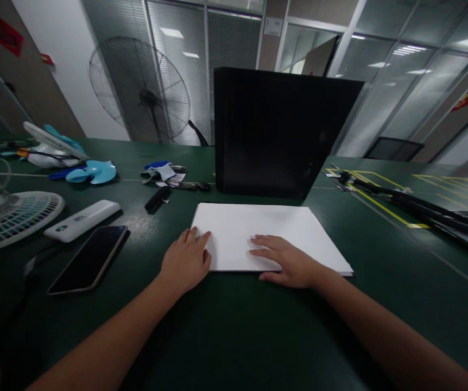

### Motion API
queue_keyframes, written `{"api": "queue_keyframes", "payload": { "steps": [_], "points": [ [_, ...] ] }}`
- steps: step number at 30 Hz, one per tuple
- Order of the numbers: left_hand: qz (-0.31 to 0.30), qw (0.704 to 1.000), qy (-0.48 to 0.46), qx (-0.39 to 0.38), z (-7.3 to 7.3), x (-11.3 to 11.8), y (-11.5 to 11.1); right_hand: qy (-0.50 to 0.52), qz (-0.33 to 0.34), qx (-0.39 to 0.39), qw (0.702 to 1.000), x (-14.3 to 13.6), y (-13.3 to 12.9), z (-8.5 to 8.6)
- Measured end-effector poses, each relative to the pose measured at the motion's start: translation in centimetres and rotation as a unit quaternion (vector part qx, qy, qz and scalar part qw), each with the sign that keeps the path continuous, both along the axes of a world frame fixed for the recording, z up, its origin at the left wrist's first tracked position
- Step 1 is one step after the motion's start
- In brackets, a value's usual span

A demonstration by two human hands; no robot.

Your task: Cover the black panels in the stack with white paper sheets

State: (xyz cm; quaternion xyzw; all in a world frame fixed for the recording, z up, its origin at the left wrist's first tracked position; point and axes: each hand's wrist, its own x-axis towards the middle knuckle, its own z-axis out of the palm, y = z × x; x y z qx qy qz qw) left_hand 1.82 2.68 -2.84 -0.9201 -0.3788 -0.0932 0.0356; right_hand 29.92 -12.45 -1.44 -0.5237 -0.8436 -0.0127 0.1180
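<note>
A blank white pad of paper (pixel 258 220) lies flat on the dark green table (pixel 234 331), just in front of a large black box-like object (pixel 274 136). My left hand (pixel 187 259) rests at the pad's left edge, its fingertips touching the paper and its fingers a little apart. Over the lower middle of the sheet lies my right hand (pixel 285 262), palm down with the fingers spread and the thumb near the front edge. Neither hand holds anything.
To the left lie a phone (pixel 89 259), a white power bank (pixel 83 220), a white fan grille (pixel 22 217) and light blue fan blades (pixel 93 171). A small black object (pixel 158 199) sits beyond my left hand. Black rods (pixel 429 209) stretch across the right side.
</note>
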Motion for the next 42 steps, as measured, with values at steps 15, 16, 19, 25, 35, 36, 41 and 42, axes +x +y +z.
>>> {"api": "queue_keyframes", "payload": {
  "steps": [15,16,19,25,35,36,41,42],
  "points": [
    [-0.123,0.986,-0.089,0.069,2.7,-0.5,-0.3,-0.149,0.155,0.276,0.937,-2.0,-1.3,1.1],
    [-0.190,0.974,-0.094,0.081,3.2,-0.5,-0.6,-0.153,0.153,0.289,0.932,-1.9,-1.4,1.3],
    [-0.322,0.939,-0.070,0.098,3.8,-0.2,-1.6,-0.162,0.143,0.314,0.924,-1.8,-1.7,1.8],
    [-0.290,0.934,-0.106,0.179,2.5,1.2,-2.6,-0.164,0.120,0.338,0.919,-1.8,-1.9,2.4],
    [-0.293,0.911,-0.172,0.233,2.8,1.1,-2.6,-0.138,0.088,0.365,0.917,-1.2,-2.2,3.6],
    [-0.294,0.905,-0.184,0.246,2.8,1.1,-2.6,-0.138,0.087,0.365,0.916,-1.3,-2.2,3.6],
    [-0.328,0.868,-0.241,0.285,2.6,1.0,-2.3,-0.149,0.109,0.370,0.911,-2.0,-2.3,3.7],
    [-0.331,0.865,-0.246,0.285,2.6,1.0,-2.3,-0.151,0.112,0.371,0.909,-2.2,-2.4,3.8]
  ]
}}
